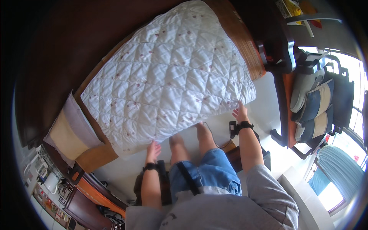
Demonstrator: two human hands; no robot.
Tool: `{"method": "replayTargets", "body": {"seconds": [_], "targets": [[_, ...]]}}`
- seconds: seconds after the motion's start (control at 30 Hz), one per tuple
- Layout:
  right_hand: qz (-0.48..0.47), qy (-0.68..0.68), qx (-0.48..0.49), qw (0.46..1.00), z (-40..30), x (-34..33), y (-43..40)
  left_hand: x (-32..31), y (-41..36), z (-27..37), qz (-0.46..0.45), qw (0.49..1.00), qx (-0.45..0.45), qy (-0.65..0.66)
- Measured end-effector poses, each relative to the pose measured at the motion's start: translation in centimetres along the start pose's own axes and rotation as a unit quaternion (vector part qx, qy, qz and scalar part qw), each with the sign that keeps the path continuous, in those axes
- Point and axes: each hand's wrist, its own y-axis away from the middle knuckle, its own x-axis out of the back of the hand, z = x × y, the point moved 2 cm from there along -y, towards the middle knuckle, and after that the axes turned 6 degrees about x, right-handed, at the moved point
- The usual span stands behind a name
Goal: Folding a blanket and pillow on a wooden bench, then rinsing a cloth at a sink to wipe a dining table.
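Observation:
A white quilt (169, 77) with diamond stitching and small dark flower prints lies spread over a bed. At its near edge, my left hand (154, 150) pinches the border with its fingertips, the other fingers loosely spread. Farther right, my right hand (241, 112) grips the same border near the quilt's right corner. How much fabric lies between the fingers is hidden. Black bands circle both wrists.
Left of the quilt lies a pillow (72, 130). A woven mat (241, 43) shows beyond the quilt's right side. A dark wooden bench (283, 112) with cushions (316, 109) stands at right. Behind my left arm is a dark stool-like object (141, 184). A cable hangs near my right leg.

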Motion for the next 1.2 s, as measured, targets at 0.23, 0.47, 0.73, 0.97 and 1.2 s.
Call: {"method": "replayTargets", "body": {"seconds": [0.23, 0.47, 0.73, 0.97, 1.2], "targets": [[-0.153, -0.139, -0.058, 0.977, -0.8, 7.3, -10.4, -18.7, 0.2, -2.3, -0.151, 0.980, -0.007, 0.126], [-0.263, -0.291, -0.058, 0.918, -1.3, 7.7, -15.6, -28.2, -1.1, -1.7, -0.121, 0.940, 0.130, 0.292], [-0.125, -0.238, -0.003, 0.963, -3.1, 6.7, -14.7, -27.3, -3.8, -2.3, -0.045, 0.901, 0.052, 0.428], [-0.158, -0.126, -0.071, 0.977, -7.8, 5.3, 0.0, -20.8, -1.4, -3.2, -0.199, 0.782, -0.083, 0.585], [-0.109, -0.019, 0.123, 0.986, -4.8, 3.0, 4.1, -7.3, 2.1, -6.8, -0.049, 0.835, -0.189, 0.514]]}}
